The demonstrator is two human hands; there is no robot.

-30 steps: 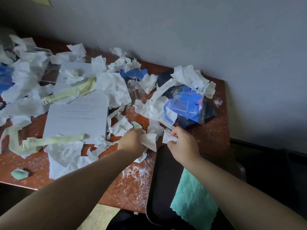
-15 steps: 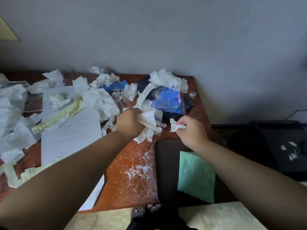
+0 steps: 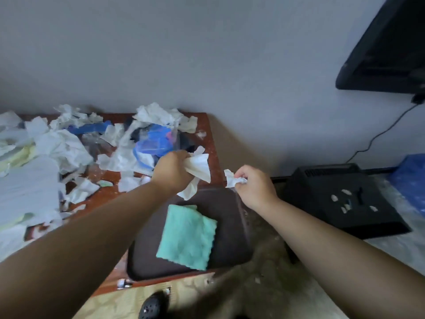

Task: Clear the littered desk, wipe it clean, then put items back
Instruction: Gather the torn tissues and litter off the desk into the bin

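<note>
A reddish-brown desk against the wall is littered with torn white paper scraps, a clear bag with blue contents and a printed sheet. My left hand grips a bunch of white paper scraps over the desk's right edge. My right hand pinches a small crumpled white scrap past that edge, off the desk. A teal cloth lies on a dark chair seat below both hands.
A black box-like object with several small paper bits on top stands on the floor to the right. A dark screen hangs at the upper right with a cable running down. Something blue sits at the far right.
Both hands have lifted off the desk and moved right with their paper scraps. My view has swung right, showing the black object and the screen.
</note>
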